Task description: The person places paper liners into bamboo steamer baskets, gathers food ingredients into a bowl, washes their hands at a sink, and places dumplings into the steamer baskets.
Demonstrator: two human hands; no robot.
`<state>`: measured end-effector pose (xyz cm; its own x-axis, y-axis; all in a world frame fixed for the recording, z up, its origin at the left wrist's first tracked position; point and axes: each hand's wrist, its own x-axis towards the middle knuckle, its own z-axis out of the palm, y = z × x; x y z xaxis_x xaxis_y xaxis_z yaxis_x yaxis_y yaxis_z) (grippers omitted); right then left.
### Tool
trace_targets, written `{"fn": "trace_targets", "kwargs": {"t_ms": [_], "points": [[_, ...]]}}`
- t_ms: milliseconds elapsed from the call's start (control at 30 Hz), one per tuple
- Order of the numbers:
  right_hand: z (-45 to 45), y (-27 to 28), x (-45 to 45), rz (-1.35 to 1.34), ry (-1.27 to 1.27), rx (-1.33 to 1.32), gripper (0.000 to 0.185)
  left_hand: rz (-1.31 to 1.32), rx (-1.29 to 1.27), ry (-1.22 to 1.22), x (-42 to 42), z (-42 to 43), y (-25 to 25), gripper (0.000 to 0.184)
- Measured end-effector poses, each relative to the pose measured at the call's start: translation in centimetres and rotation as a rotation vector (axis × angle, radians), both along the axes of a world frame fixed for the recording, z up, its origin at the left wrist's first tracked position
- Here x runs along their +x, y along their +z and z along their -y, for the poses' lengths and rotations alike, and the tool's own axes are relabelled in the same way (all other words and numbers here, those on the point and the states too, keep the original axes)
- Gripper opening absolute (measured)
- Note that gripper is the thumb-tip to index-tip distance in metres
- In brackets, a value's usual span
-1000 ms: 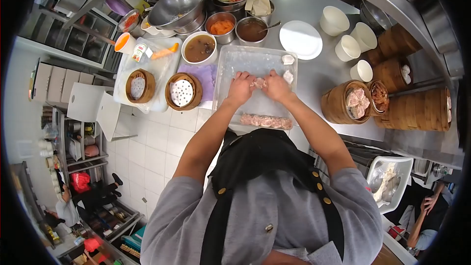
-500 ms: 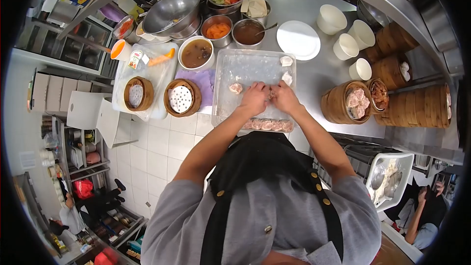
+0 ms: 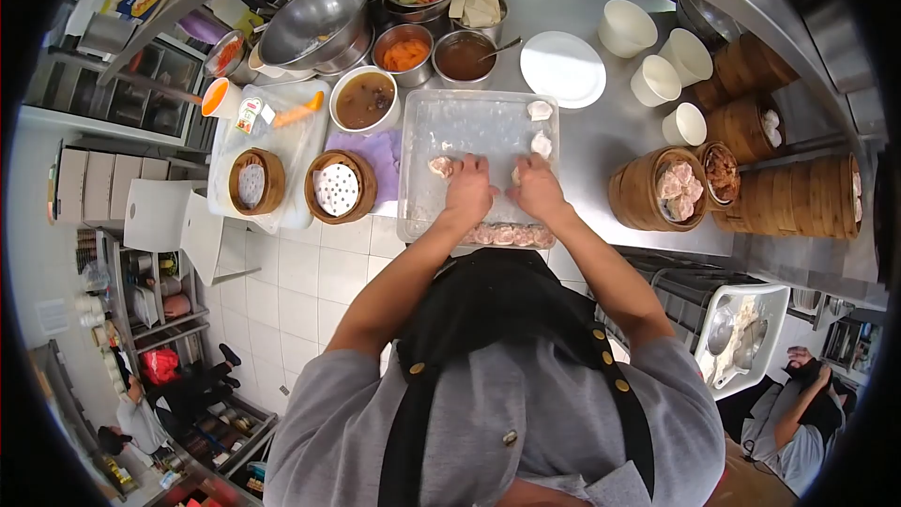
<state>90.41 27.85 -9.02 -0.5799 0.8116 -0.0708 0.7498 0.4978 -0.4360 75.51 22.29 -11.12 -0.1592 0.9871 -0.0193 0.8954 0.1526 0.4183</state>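
A translucent tray (image 3: 411, 131) lies in front of me. My left hand (image 3: 468, 190) is over its middle, fingers curled, close beside a pinkish dumpling (image 3: 440, 166); whether it grips anything is hidden. To its right my right hand (image 3: 537, 188) has bent fingers around a pale piece, mostly covered, and the two hands are apart. Two white pieces (image 3: 540, 110) (image 3: 541, 144) rest along the tray's right side. A row of pinkish dumplings (image 3: 510, 235) lines the near edge.
Bamboo steamers (image 3: 341, 187) stand left and more steamers (image 3: 657, 190) right. Behind the tray are a bowl of brown soup (image 3: 364, 100), metal bowls (image 3: 405, 49) and a white plate (image 3: 563, 69). White cups (image 3: 627, 28) stand back right. Other people are at both lower sides.
The hands came together over the tray's right part, leaving a dumpling at the left. Now they have parted, my left hand moving left towards that dumpling.
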Motion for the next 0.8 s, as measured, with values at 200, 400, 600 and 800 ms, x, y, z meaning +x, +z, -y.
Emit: {"fn": "trace_targets", "kwargs": {"t_ms": [200, 400, 600, 800], "points": [[-1.0, -3.2, 0.6, -0.114, 0.171, -0.010, 0.029, 0.081, 0.001, -0.363, -2.5, -0.3, -1.6, 0.052], [0.4, -3.5, -0.4, -0.003, 0.138, 0.146, 0.033, -0.028, -0.132, -0.423, -2.9, -2.0, -1.3, 0.032], [1.7, -1.3, -1.5, -0.162, -0.069, 0.127, 0.065, 0.080, 0.059, -0.224, -1.8, 0.0, 2.1, 0.048], [2.8, -0.8, -1.5, -0.148, -0.263, 0.062, 0.059, 0.266, -0.073, -0.324, -1.9, -1.5, -0.2, 0.047]]}}
